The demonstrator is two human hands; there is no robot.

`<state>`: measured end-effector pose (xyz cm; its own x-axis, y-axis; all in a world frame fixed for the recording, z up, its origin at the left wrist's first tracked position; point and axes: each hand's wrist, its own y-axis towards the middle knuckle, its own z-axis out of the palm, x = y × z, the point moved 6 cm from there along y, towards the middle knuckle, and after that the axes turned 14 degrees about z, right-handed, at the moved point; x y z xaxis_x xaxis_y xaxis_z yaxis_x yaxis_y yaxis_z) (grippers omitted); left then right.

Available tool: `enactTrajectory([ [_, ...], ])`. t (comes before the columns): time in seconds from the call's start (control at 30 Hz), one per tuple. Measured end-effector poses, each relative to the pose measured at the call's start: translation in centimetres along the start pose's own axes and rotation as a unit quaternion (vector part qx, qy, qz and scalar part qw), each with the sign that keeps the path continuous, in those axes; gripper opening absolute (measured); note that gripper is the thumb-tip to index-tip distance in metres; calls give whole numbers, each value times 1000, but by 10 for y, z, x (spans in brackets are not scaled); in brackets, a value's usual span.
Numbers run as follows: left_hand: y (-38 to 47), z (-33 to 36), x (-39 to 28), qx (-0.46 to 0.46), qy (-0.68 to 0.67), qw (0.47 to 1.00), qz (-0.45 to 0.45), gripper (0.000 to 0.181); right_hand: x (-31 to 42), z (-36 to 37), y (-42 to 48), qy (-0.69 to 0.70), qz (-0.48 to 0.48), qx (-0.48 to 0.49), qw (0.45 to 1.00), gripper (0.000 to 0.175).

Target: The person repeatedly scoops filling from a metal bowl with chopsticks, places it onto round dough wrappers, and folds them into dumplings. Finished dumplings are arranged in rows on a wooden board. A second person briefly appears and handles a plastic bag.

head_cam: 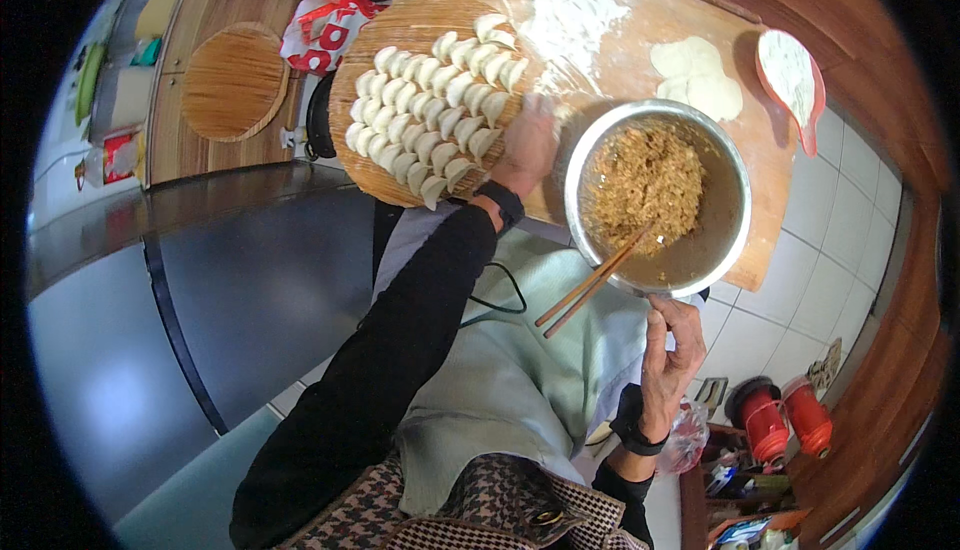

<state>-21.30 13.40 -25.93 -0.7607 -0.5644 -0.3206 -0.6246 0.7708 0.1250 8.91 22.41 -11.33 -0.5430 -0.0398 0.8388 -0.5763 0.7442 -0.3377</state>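
My left hand [529, 145] is blurred over the board, beside the right edge of a round wooden tray [375, 21] that bears rows of dumplings [427, 111]; whether it holds something is unclear. With my right hand [675, 343] I pinch the near rim of a steel bowl [739, 250]. Brown minced filling [649, 178] lies in the bowl, and a pair of wooden chopsticks [592, 280] leans out over the near rim. Several round dough wrappers [694, 73] overlap on the wooden board [765, 197] behind the bowl. White flour [570, 24] is scattered at the board's back.
A red scoop of flour [787, 73] sits at the board's right edge. A red and white plastic bag [328, 28] is behind the tray. Another round wooden board [234, 81] stands at left, near dark glossy cabinets [262, 272]. Red thermos flasks [765, 426] stand on the lower right.
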Motion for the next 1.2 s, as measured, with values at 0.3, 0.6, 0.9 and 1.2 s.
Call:
enactTrajectory([
  [0.3, -43, -18, -30, 83, -112, 990, 19, 35, 26, 9, -15, -25, -41, 9, 999, 15],
  [0.6, 2, -136, 136, -109, -387, 903, -152, 40, 36, 35, -12, -45, -28, 46, 998, 15],
  [0.9, 70, -110, 250, -43, -164, 975, -144, 35, 37, 55, 7, -63, 47, 62, 995, 15],
  [1.2, 81, -92, 254, -23, -78, 987, -137, 31, 38, 72, 21, -87, 59, 80, 991, 14],
])
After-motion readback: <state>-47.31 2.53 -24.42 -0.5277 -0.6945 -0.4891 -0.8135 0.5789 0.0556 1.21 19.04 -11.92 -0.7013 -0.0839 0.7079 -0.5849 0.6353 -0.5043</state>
